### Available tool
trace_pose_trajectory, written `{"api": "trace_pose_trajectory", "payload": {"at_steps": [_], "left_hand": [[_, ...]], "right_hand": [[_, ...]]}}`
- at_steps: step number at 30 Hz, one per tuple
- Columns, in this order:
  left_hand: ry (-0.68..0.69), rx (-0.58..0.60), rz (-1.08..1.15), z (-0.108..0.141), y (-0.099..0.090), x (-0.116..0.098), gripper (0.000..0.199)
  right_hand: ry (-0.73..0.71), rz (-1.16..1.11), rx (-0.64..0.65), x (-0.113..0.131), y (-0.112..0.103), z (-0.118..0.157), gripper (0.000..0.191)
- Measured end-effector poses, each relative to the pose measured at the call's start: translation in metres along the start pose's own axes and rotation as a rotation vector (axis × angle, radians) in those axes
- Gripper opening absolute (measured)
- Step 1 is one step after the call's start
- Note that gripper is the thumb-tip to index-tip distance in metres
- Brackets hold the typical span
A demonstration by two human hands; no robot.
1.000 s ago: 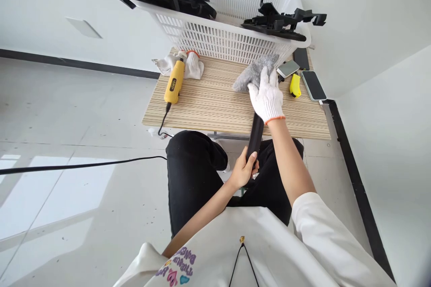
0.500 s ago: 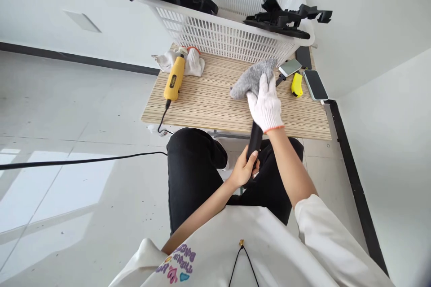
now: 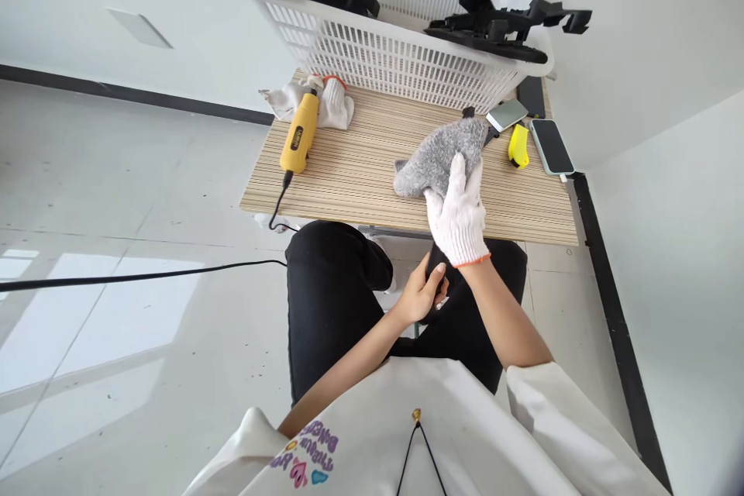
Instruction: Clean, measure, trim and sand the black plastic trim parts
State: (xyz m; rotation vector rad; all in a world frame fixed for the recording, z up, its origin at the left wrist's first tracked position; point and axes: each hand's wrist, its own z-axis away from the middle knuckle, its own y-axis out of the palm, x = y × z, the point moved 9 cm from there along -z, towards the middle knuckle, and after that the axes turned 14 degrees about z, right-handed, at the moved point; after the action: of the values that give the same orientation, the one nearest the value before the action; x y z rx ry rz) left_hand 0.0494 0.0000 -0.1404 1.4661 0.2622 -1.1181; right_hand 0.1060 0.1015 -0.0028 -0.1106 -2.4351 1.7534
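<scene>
My bare left hand [image 3: 425, 293] grips the lower end of a long black plastic part [image 3: 435, 254], held over my lap. Wearing a white knit glove with an orange cuff, my right hand [image 3: 459, 217] presses a fuzzy grey cloth [image 3: 439, 159] around the part's upper stretch. Cloth and glove cover most of the part, and a small dark tip shows past the cloth's far edge. Between my legs, its near end is hard to make out against my black trousers.
On the wood-grain table [image 3: 366, 163] lie a yellow corded power tool [image 3: 301, 132], a white glove [image 3: 334, 105], a yellow cutter-like item [image 3: 518, 146], a phone [image 3: 552, 147] and a silver-grey block [image 3: 506, 115]. Behind stands a white basket [image 3: 372, 46] with black plastic parts [image 3: 494, 27].
My right hand and the grey cloth have slid along the black part toward me. A dark tip now shows beyond the cloth. My left hand keeps its grip in about the same place.
</scene>
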Motion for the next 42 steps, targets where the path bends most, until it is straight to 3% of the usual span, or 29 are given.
{"api": "trace_pose_trajectory", "payload": {"at_steps": [7,10,15,17,19,24,26,28,33,35,37,42], "left_hand": [[-0.036,-0.018,-0.011,0.002,0.003,-0.002,0.040],[-0.023,-0.012,-0.013,0.001,0.002,-0.001,0.038],[0.032,0.016,-0.039,-0.002,-0.005,-0.003,0.032],[0.030,0.031,-0.037,-0.002,-0.006,-0.002,0.031],[-0.009,0.036,0.000,-0.002,-0.005,0.002,0.033],[-0.055,0.002,0.037,0.000,-0.002,0.008,0.037],[-0.045,0.001,0.033,0.000,-0.001,0.009,0.038],[-0.029,0.006,0.033,-0.002,-0.001,0.010,0.038],[0.075,-0.002,-0.081,-0.006,-0.013,0.005,0.038],[0.080,-0.008,-0.100,-0.006,-0.016,0.005,0.038],[0.053,0.003,-0.056,-0.005,-0.015,0.007,0.036],[-0.046,0.002,0.014,0.000,-0.008,0.011,0.036]], "right_hand": [[0.100,-0.057,0.054,-0.010,0.024,-0.101,0.069],[0.071,-0.055,-0.014,-0.005,0.014,-0.090,0.065],[0.012,0.100,-0.103,0.005,-0.004,0.002,0.073],[0.013,0.140,-0.100,0.004,-0.003,0.017,0.074],[0.012,0.137,-0.069,0.001,0.004,0.003,0.073],[0.056,0.070,0.026,-0.009,0.028,-0.081,0.067],[0.069,0.069,0.027,-0.008,0.027,-0.088,0.066],[0.046,0.084,-0.019,-0.002,0.019,-0.066,0.067],[0.022,0.131,-0.161,0.007,-0.002,0.033,0.073],[0.031,0.131,-0.167,0.005,-0.003,0.043,0.076],[0.029,0.089,-0.123,0.002,0.003,0.024,0.076],[0.057,0.002,-0.010,-0.009,0.022,-0.066,0.068]]}}
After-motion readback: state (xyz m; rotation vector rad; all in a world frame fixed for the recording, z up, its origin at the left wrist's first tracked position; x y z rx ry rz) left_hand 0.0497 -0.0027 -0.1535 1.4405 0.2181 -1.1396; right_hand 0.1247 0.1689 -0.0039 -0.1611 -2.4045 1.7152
